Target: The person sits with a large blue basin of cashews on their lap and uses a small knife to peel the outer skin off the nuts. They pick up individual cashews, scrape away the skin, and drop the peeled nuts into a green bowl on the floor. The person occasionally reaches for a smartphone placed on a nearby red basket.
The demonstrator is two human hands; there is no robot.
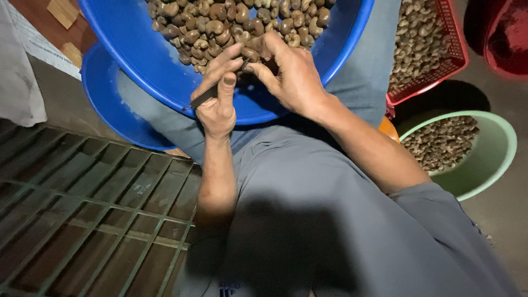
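- Closed left hand [217, 107]: fingers wrapped round a thin dark blade [204, 97], thumb laid along it, tip aimed right toward the other hand.
- Closed right hand [294, 77]: fingertips pinched on a single brown nut [252, 53], held just above the near edge of the heap and touching the blade's tip as far as can be seen.
- Step in hand, by judgement: blade set against the pinched nut, working at its shell. The contact point is partly hidden by the fingers.
- Next move, by judgement: calls for a short, controlled push of the blade, with the right fingertips kept clear of the edge and the pinch firm so the nut does not roll.
- Nearest: grey clothing [330, 220] over the lap and thighs.
- Near left: dark metal grating [82, 203] on the floor.
- Middle: large blue basin [137, 60] resting on the lap, under both hands.
- Beneath it, left: second blue basin [104, 104], partly covered.
- Right: pale green bowl [495, 148] holding small nuts.
- Far centre: heap of brown nuts [231, 19] inside the large blue basin.
- Far right: red mesh basket [454, 52], also filled with nuts.
- Far left: pale cloth [16, 71].
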